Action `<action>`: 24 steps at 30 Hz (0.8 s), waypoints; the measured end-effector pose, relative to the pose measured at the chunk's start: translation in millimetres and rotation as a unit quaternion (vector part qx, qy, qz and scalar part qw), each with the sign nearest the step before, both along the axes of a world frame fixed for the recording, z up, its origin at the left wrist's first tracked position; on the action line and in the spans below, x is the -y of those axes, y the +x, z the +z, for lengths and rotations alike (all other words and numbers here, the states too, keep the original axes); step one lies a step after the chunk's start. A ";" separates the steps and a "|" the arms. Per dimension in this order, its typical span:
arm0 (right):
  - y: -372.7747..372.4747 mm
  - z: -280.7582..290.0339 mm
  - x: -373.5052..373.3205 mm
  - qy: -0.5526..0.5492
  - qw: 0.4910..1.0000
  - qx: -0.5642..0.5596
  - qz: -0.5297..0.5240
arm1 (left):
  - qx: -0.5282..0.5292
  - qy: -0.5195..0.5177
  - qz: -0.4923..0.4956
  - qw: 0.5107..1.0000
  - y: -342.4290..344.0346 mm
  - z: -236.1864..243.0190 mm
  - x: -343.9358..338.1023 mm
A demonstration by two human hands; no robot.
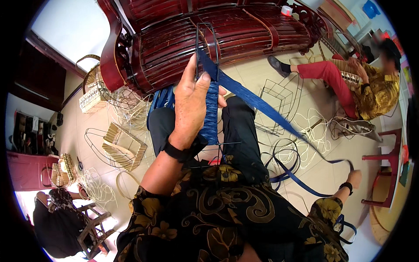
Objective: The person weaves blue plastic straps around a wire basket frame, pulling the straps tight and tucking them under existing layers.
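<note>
My left hand [188,105] is closed around a narrow black wire frame [197,37], its thumb and forefinger pointing up along it. Below the fingers, the frame is wrapped in tight rows of blue strip [211,118]. From the upper part of the frame, a long flat blue ribbon [262,107] runs slanting down to the right. Out at the far right, my right hand [355,178] grips this ribbon with the arm stretched sideways; its fingers show only partly. The ribbon's slack part loops back over the floor beside my right knee.
A dark red wooden bench [174,52] stands in front of me. At the right, a seated person [375,96] works near a wire basket frame [277,98]. Pale strips [312,144] and woven baskets [124,146] lie about. Another person [59,222] is at lower left; a red stool [393,168] stands right.
</note>
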State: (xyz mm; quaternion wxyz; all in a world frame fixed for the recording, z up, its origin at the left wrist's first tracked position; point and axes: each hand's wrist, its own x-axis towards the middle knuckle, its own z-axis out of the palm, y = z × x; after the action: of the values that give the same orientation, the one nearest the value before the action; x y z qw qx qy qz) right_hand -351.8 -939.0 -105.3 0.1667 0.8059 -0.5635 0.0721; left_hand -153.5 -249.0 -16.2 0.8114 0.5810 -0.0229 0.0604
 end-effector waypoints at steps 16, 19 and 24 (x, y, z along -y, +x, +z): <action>232.4 80.4 -522.7 0.680 0.358 0.210 0.605 | -0.004 -0.026 0.016 1.000 -2.1 1.3 -4.9; 237.7 64.0 -483.8 0.673 0.345 0.162 0.634 | 0.003 -0.018 0.011 1.000 -3.0 1.5 -5.8; 247.1 54.4 -356.7 0.365 0.706 0.058 0.605 | -0.021 -0.005 0.007 1.000 -4.5 1.6 -5.2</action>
State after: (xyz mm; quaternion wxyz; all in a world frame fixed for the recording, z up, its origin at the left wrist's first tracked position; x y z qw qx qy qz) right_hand -104.7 -582.3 -50.9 -0.2524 0.9661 0.0536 -0.0075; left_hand -158.0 -243.8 -14.6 0.8139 0.5785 -0.0018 0.0541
